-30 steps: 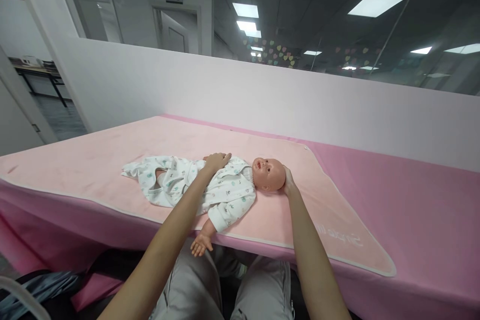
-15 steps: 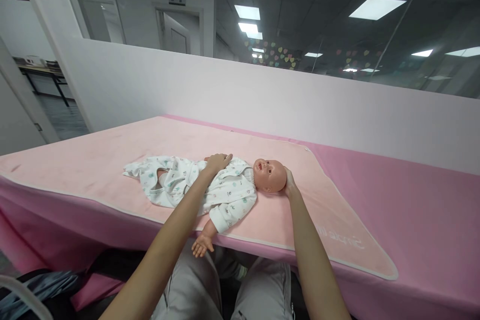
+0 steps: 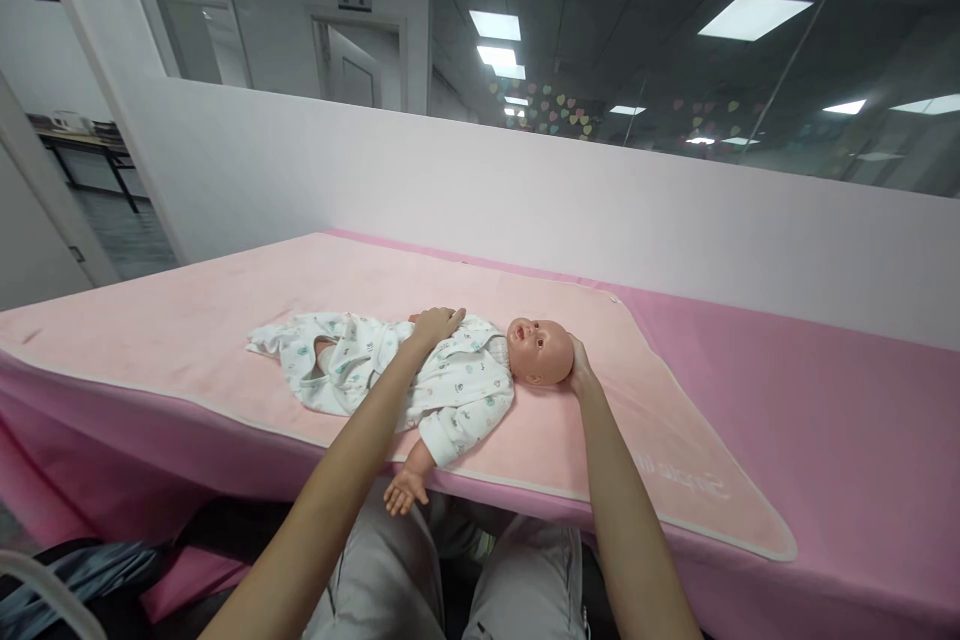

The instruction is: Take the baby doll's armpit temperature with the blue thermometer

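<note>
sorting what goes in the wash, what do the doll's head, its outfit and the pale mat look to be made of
Doll's head: probably smooth vinyl or other plastic, from its moulded features and soft sheen.
Outfit: printed woven or knit fabric, perhaps cotton, matte with soft creases.
Pale mat: likely fleecy fabric, matte and faintly mottled, with a whitish edging.

Head camera only: above near side of pink table (image 3: 840, 420), close, facing forward, tilted down.

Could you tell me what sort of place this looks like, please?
Probably a childcare training room, judging by the baby doll, the pink mat it lies on, and the office-style ceiling lights seen in the glass.
</note>
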The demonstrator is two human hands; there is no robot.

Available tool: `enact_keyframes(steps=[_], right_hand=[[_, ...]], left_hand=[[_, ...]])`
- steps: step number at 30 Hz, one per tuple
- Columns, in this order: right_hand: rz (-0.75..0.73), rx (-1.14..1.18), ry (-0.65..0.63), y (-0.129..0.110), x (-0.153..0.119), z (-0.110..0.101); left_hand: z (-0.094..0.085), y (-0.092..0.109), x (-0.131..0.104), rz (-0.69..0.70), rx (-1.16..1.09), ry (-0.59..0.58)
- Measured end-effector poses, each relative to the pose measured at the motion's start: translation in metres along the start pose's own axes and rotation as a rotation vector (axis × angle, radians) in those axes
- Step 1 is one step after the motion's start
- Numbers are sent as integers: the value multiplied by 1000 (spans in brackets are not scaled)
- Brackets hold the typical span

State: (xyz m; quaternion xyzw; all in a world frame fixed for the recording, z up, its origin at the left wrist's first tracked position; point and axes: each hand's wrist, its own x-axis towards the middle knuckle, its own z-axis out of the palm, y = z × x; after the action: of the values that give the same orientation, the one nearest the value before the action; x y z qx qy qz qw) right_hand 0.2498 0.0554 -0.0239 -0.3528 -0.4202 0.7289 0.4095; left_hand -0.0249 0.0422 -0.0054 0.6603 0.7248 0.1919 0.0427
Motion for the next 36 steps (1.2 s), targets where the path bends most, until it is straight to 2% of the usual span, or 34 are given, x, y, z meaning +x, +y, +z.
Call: enact_keyframes(steps=[36], right_hand=[[11,101,-42,5,11,-11]], left_hand=[[4,-4,3,24,-19,20]])
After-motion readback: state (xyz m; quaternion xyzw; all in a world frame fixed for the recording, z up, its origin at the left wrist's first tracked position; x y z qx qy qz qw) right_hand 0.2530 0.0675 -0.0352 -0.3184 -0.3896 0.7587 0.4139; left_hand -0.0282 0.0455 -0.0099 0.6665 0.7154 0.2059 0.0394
